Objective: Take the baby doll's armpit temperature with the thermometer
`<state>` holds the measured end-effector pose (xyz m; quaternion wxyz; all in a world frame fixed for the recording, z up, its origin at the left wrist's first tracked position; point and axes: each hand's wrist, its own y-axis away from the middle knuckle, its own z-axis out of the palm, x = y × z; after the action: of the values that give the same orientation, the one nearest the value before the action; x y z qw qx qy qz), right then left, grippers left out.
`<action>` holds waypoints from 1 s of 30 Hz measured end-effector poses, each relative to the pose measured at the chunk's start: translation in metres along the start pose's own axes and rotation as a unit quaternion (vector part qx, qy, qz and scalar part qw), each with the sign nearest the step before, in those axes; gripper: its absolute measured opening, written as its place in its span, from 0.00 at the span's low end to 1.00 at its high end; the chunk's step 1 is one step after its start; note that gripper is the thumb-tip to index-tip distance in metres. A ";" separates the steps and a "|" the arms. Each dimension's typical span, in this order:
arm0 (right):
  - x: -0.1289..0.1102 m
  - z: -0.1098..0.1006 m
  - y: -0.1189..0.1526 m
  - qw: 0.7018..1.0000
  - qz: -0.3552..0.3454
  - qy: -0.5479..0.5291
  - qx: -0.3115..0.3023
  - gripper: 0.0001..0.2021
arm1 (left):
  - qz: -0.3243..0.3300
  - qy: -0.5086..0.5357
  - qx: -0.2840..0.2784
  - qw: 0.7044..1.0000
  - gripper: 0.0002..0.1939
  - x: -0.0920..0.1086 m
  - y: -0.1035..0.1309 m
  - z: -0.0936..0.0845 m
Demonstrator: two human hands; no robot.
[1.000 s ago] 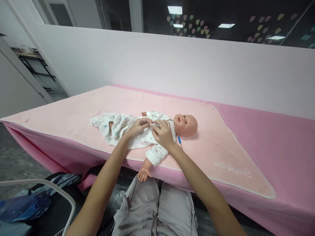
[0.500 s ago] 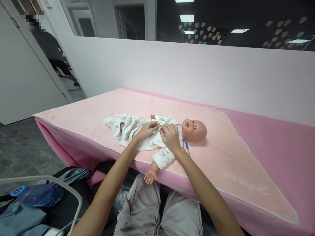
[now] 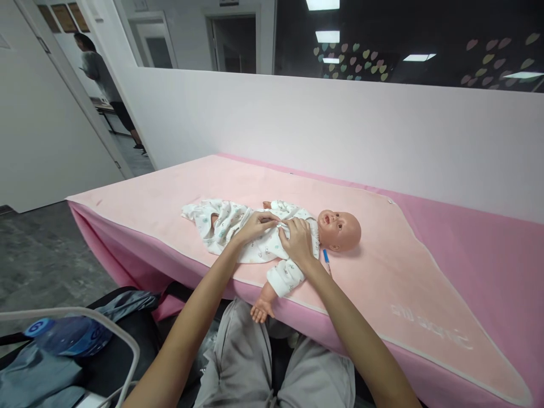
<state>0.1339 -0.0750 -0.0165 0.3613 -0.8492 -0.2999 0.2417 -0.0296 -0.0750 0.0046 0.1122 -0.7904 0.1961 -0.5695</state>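
Observation:
A baby doll [image 3: 339,231] lies on its back across the table, its head to the right and one arm hanging over the near edge. It wears a white patterned baby outfit [image 3: 266,249]. On the doll's front, my left hand [image 3: 258,225] pinches the cloth with bent fingers. Close beside it, my right hand [image 3: 298,239] grips the same front of the outfit, near a small white spot that may be a fastener. The fingertips of both hands nearly meet there. A thin blue-capped pen-like item [image 3: 326,256] lies by the doll's shoulder, partly behind my right forearm.
A pale pink mat [image 3: 395,289] covers much of the pink-draped table [image 3: 488,249], which meets a white wall [image 3: 340,124]. At lower left, a chair with a curved rail [image 3: 127,334] holds a water bottle [image 3: 70,335] and clothes. A person [image 3: 104,79] stands beyond the doorway.
The view has shifted slightly, so the table sits a little lower and farther right. Both hands stay on the outfit's front. In the doorway, the person is now more upright.

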 end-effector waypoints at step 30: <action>0.000 -0.002 0.003 0.998 -0.010 -0.036 0.052 0.03 | -0.004 -0.082 -0.059 0.995 0.12 0.002 0.027 -0.041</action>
<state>0.1358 -0.0775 -0.0173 0.3960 -0.8171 -0.3084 0.2836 -0.0730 -0.0982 0.0091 0.0784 -0.8403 0.2163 -0.4909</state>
